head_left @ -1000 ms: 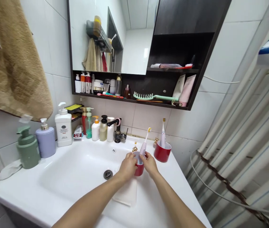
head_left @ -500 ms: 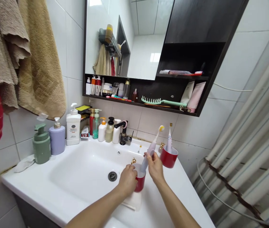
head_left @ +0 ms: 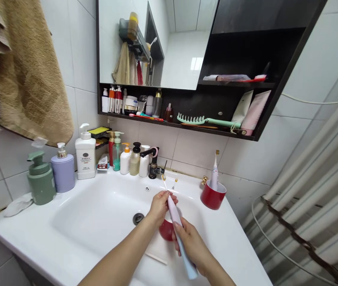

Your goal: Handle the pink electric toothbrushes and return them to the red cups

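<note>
An electric toothbrush [head_left: 174,211], pink above and pale blue toward its base, slants over the sink with its brush head up. My right hand [head_left: 192,241] is wrapped round the lower handle. At the neck, the fingers of my left hand [head_left: 158,206] are closed. Partly hidden behind the toothbrush and my hands is a red cup [head_left: 165,231] with a white inside. A second red cup [head_left: 212,197] stands on the right rim of the basin, holding another electric toothbrush [head_left: 214,177] upright.
The white sink [head_left: 97,206] has a dark drain [head_left: 138,218] and a black faucet [head_left: 153,163]. Several pump bottles line the back and left rim, including a green one [head_left: 41,180]. Overhead hangs a dark mirror cabinet [head_left: 192,99]. A ribbed radiator [head_left: 306,190] is at right.
The toothbrush has come out of the red cup and tilted leftward. My left hand has gone from the cup to the brush's neck; my right hand now grips lower on the handle.
</note>
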`<state>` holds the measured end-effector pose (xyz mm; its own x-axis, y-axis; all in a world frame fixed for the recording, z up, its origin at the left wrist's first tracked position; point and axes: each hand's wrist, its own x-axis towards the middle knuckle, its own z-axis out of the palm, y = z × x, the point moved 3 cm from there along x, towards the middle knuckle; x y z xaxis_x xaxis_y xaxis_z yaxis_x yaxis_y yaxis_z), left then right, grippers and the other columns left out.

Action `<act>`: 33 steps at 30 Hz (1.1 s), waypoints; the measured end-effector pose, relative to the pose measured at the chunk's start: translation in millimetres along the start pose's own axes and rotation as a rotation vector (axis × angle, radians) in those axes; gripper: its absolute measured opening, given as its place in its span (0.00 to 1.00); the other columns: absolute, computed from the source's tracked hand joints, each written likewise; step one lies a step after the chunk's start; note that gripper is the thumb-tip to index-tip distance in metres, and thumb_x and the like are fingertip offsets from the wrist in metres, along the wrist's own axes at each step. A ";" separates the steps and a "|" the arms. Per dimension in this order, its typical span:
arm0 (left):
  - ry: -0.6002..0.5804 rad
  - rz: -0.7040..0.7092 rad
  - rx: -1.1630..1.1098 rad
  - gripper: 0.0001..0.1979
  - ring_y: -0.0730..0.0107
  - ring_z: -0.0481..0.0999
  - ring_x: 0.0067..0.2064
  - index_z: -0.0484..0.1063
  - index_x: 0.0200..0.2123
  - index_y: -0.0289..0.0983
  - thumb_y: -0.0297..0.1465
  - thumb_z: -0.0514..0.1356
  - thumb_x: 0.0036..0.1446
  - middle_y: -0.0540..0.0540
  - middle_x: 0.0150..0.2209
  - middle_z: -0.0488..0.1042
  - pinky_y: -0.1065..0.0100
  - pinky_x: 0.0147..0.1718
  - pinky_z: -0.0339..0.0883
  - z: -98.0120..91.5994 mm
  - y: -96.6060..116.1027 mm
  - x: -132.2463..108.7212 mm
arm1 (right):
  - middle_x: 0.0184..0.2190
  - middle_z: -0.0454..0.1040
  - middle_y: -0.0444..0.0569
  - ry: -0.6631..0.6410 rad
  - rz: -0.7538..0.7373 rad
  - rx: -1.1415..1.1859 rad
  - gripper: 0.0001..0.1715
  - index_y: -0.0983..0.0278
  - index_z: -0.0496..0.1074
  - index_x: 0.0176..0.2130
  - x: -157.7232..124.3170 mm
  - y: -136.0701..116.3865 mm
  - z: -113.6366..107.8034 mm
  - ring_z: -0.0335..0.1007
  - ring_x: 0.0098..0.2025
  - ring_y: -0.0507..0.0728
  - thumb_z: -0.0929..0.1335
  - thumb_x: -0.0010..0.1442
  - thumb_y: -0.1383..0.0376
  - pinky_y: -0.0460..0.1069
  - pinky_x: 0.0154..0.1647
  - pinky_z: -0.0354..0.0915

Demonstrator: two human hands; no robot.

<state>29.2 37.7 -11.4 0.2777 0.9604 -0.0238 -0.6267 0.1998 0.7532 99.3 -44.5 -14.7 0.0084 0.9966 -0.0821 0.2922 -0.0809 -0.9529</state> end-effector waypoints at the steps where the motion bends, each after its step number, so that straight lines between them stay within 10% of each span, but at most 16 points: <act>1: 0.021 -0.013 -0.014 0.06 0.74 0.69 0.23 0.63 0.22 0.32 0.30 0.55 0.41 0.48 0.18 0.68 0.71 0.28 0.62 -2.3 -0.9 1.5 | 0.19 0.59 0.40 -0.017 0.016 0.006 0.16 0.64 0.60 0.34 0.6 0.3 0.8 0.54 0.16 0.48 0.55 0.50 0.56 0.44 0.15 0.54; 19: 0.168 0.002 -0.068 0.05 0.75 0.68 0.20 0.61 0.20 0.32 0.29 0.55 0.41 0.50 0.15 0.66 0.72 0.25 0.61 -8.9 2.5 3.2 | 0.18 0.57 0.40 -0.021 0.012 -0.043 0.16 0.64 0.58 0.29 3.3 -0.6 10.6 0.51 0.14 0.46 0.53 0.50 0.56 0.43 0.13 0.51; 25: 0.179 0.030 -0.076 0.04 0.76 0.68 0.20 0.62 0.20 0.32 0.28 0.54 0.42 0.50 0.15 0.66 0.71 0.26 0.61 -9.4 2.1 4.6 | 0.15 0.59 0.40 0.152 -0.086 -0.277 0.14 0.63 0.59 0.33 5.2 -4.6 6.2 0.54 0.16 0.48 0.56 0.49 0.57 0.44 0.18 0.52; 33: 0.197 0.020 -0.076 0.05 0.76 0.67 0.19 0.61 0.19 0.32 0.28 0.53 0.42 0.51 0.15 0.65 0.72 0.24 0.60 -12.0 0.8 7.3 | 0.16 0.56 0.39 -0.005 0.061 -0.016 0.14 0.62 0.56 0.26 4.5 -1.9 14.2 0.50 0.13 0.46 0.54 0.49 0.55 0.43 0.13 0.50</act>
<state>22.0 47.2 -18.9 0.1215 0.9822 -0.1435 -0.6856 0.1876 0.7034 85.1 -40.1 -17.4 0.0213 0.9898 -0.1412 0.3062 -0.1409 -0.9415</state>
